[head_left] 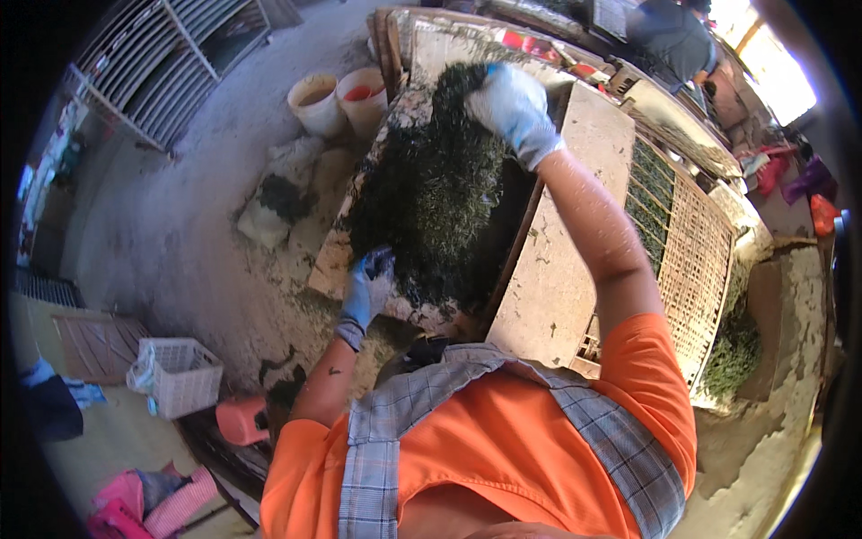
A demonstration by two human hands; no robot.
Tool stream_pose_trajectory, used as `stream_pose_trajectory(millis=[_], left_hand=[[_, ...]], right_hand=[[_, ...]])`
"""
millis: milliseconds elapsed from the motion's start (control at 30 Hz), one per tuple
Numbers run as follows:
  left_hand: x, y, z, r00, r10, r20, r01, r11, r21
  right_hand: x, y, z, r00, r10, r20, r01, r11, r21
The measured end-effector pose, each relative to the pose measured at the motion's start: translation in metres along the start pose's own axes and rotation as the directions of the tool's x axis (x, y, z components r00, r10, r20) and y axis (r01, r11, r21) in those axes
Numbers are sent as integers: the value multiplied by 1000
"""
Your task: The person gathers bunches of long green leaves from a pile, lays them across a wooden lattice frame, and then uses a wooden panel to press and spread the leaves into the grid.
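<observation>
A deep heap of dark green, shredded-looking leaves (pixel 440 189) fills a trough with a pale, crusted rim (pixel 337 260). My right hand (pixel 512 103), in a white glove with blue fingertips, reaches to the trough's far end. It rests against a raised clump of the leaves, which hides most of its fingers, so their grip does not show. At the near left corner my left hand (pixel 370 280), in a blue and pale glove, touches the edge of the heap. Its dark-stained fingers lie loosely apart, partly lost against the leaves.
A pale board (pixel 561 242) borders the trough on the right, beside a slatted woven rack (pixel 696 269) over more leaves. Two buckets (pixel 316 103) and a pale sack (pixel 267 220) stand left. A white crate (pixel 186 373) is near left. Another person (pixel 669 40) works at far right.
</observation>
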State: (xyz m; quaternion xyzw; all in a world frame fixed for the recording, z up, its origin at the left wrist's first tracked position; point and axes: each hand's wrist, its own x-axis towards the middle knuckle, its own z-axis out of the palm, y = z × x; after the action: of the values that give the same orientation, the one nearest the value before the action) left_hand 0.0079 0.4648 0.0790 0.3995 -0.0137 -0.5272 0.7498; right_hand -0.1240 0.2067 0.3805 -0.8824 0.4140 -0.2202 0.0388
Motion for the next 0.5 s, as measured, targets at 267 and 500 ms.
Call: stream_pose_trajectory(millis=[267,500], left_hand=[[-12,159,246,753,152,640,-310,940,142],[43,57,239,629,284,724,-526,-530,665]], right_hand=[[47,-85,-157,858,-235,-456,187,971,-149],[77,-86,-161,772,-100,-627,133,991,5]])
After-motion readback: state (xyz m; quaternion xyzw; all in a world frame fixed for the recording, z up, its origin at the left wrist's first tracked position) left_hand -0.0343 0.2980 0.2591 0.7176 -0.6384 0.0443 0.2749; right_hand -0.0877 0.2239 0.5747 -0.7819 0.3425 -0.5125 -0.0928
